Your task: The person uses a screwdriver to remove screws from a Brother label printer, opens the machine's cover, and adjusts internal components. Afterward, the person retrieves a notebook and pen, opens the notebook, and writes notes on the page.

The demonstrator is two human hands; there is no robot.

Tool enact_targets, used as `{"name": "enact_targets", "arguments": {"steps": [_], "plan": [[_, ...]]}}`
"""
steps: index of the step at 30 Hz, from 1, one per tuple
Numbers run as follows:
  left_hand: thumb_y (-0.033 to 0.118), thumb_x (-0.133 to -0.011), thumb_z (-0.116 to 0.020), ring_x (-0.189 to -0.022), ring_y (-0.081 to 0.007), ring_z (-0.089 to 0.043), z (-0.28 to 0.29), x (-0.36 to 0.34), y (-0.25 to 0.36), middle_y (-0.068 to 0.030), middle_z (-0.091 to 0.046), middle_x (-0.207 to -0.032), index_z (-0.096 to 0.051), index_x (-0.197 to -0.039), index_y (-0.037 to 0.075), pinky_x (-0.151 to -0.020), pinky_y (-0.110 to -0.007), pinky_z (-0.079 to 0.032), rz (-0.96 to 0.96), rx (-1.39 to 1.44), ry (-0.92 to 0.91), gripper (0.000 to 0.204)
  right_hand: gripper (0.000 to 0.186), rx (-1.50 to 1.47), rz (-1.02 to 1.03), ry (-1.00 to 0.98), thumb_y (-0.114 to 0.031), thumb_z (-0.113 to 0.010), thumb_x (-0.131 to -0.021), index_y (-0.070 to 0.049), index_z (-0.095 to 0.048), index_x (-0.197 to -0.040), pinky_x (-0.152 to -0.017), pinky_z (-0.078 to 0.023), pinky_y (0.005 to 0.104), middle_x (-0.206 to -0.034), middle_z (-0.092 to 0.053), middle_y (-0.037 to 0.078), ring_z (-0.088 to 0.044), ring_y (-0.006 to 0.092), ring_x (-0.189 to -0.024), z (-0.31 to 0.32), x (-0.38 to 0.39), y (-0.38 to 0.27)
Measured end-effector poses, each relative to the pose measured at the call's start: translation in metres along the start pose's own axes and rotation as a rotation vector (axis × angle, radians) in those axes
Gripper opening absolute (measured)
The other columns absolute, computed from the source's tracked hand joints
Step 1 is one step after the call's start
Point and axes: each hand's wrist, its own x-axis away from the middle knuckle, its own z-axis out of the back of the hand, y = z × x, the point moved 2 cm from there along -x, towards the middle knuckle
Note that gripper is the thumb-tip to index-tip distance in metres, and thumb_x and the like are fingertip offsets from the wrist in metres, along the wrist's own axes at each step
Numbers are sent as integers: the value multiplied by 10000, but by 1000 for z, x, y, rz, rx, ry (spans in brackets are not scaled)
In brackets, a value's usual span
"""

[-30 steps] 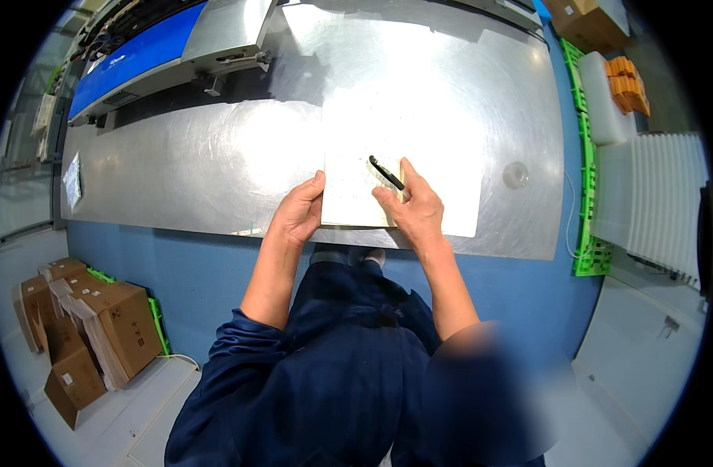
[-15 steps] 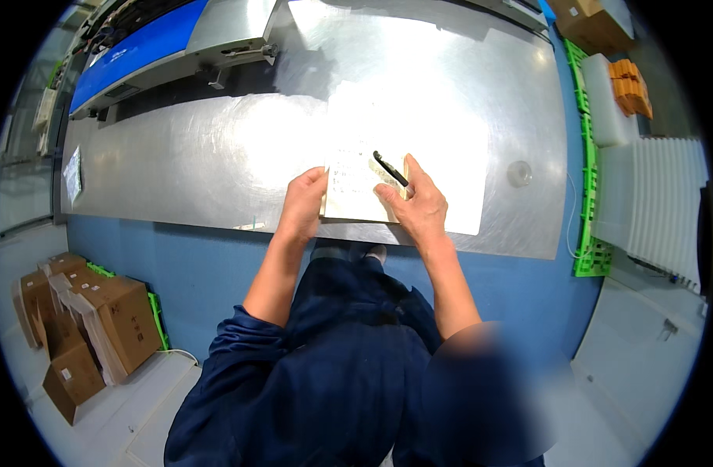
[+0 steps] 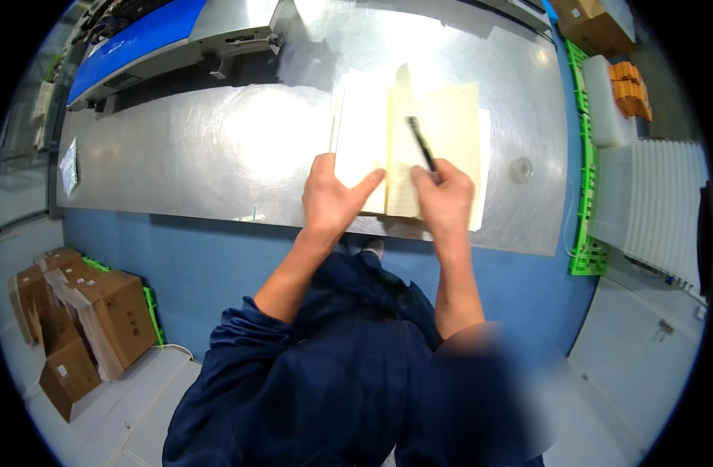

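Observation:
An open notebook (image 3: 360, 128) with pale, cream-coloured lined pages lies near the front edge of the metal table. One page (image 3: 402, 97) stands partly raised near its middle fold. My left hand (image 3: 331, 198) grips the notebook's left half, thumb pressed on the page beside the fold and fingers at the outer edge. Between the fingers of my right hand (image 3: 447, 198) is a black pen (image 3: 421, 142), tilted up and to the left. That hand is over the lower right page and slightly blurred; a white sheet (image 3: 483, 156) sticks out beneath the notebook's right side.
A small clear round object, perhaps a tape roll (image 3: 521, 170), lies right of the notebook. At the back left stands a blue and silver machine (image 3: 146, 50). A shiny packet (image 3: 69, 166) rests at the table's left end. Cardboard boxes (image 3: 111, 311) stand on the lower left floor.
The notebook has been opened wider, showing two facing pages with one lifted. My left hand has moved right onto the left page; my right hand with the pen has shifted right.

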Motion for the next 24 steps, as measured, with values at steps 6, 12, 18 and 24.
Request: {"name": "enact_targets", "arguments": {"steps": [6, 12, 18, 24], "plan": [[187, -875, -655, -561, -86, -378, -7, -12, -38, -12, -418, -579, -468, -678, 13, -492, -292, -350, 165, 311, -85, 323, 131, -470, -162, 213, -104, -686, -826, 25, -663, -818, -597, -435, 235, -729, -639, 33, -545, 80, -640, 49, -22, 84], [192, -909, -636, -553, -8, -268, -20, -12, -56, 85, -339, -609, -410, -653, 123, -452, -216, -219, 329, 542, -138, 348, 182, -498, -239, 203, -148, -715, -830, 23, -656, -849, -650, -432, 234, -768, -633, 28, -538, 82, -688, 51, -23, 123], [185, -829, -688, -732, -142, -508, -21, -13, -60, -82, -549, -813, -566, -881, -21, -668, -288, -444, 165, 249, -20, 245, 374, -671, -252, 15, -321, -648, -895, 50, -658, -937, -547, -422, 206, -826, -668, 108, -524, 84, -564, 55, -19, 97], [192, -797, -709, -974, -235, -570, -23, -16, -67, -174, -516, -1154, -527, -1136, -37, -879, -328, -470, 180, 342, -58, 448, 335, 40, 342, -241, -287, -605, -906, -154, -609, -1213, -746, -521, 355, -1161, -625, 132, -654, 248, -892, 12, 13, 44]]}}
